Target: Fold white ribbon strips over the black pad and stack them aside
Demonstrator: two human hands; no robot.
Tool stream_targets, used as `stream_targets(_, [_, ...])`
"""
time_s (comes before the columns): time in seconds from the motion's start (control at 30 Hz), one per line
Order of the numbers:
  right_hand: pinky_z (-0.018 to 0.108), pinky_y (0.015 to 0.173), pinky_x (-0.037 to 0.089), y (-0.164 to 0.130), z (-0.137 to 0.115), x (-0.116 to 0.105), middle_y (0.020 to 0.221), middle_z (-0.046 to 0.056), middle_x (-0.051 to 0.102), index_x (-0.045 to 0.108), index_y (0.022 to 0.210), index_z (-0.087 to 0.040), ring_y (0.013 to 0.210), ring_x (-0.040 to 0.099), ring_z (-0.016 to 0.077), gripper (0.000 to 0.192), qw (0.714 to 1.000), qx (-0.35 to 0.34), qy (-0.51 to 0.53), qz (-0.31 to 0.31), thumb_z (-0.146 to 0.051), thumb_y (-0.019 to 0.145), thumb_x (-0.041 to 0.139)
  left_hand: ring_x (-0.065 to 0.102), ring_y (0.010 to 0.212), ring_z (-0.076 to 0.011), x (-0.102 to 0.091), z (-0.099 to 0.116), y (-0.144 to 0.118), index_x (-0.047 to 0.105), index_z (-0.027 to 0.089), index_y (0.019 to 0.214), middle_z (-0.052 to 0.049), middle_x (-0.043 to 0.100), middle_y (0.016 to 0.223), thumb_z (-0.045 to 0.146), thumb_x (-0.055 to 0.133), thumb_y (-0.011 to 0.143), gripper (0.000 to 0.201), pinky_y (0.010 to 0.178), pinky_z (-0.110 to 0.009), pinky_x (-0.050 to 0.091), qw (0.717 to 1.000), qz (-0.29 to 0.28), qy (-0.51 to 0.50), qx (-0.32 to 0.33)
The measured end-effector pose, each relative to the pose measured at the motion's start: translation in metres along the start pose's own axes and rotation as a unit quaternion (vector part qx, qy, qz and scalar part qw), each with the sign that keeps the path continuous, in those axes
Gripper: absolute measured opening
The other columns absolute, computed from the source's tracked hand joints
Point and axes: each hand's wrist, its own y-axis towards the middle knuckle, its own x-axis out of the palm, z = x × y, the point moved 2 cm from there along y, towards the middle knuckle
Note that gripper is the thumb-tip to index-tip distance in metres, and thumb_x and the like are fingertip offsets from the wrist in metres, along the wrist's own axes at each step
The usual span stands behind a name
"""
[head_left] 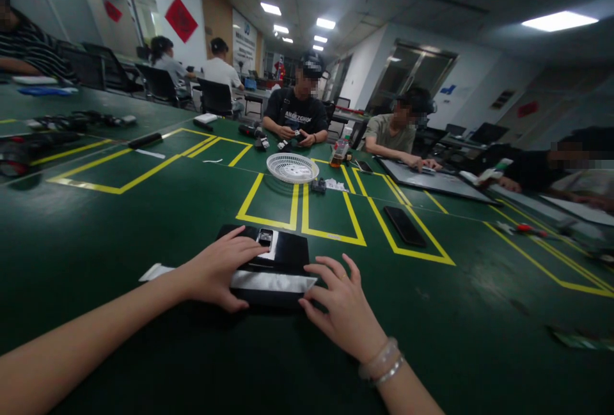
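Two bare hands are working over a flat black device [283, 255] lying on a dark green table [144, 223], just short of the yellow tape boxes [330, 217] marked on its surface. The left hand [218, 274] is lying across the device's near-left part, fingers stretched flat toward a small square module [265, 237] seated in its top face, thumb tucked under the near edge; it is pressing rather than clasping. The right hand [343, 309], a bracelet [384, 360] on its wrist, is resting with spread fingertips on the end of a silvery strip [271, 282] running along the device's near edge, holding nothing closed in its grip. Doing this well would seem to call for steady downward pressure from the left while the right is keeping the strip flat and square to the edge.

A white slip [156, 271] is lying under the left wrist. Farther out, a dark phone [404, 226] is lying inside a taped box, and a white mesh basket [292, 167] is sitting mid-table beside small dark parts. Across the table, several seated people are handling small items and a large flat panel [432, 180]. Behind them, others are sitting at desks with their backs turned, under ceiling light panels, red diamond decorations [181, 18] hanging on the wall.
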Motion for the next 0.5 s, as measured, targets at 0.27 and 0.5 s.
stream_targets(0.27, [0.062,0.113,0.020,0.000,0.007,0.000,0.133,0.003,0.061,0.066,0.093,-0.028,0.133,0.045,0.0299,0.005,0.999,0.029,-0.017,0.002,-0.031,0.088,0.065,0.045,0.128,-0.0343,-0.033,-0.048,-0.017,0.044,0.015,0.145,-0.013,0.049,0.140,0.054,0.072,0.076,0.084,0.119,-0.057,0.007,0.987,0.070,0.067,-0.131])
stream_targets(0.5, [0.056,0.115,0.019,-0.001,0.008,0.001,0.124,-0.001,0.065,0.058,0.081,-0.025,0.129,0.048,0.0252,0.010,0.999,0.038,0.009,0.022,-0.023,0.086,0.066,0.051,0.119,-0.0423,-0.050,-0.128,-0.057,0.061,0.014,0.130,-0.020,0.060,0.125,0.074,0.062,0.067,0.087,0.112,-0.060,0.007,0.922,0.171,0.115,-0.328])
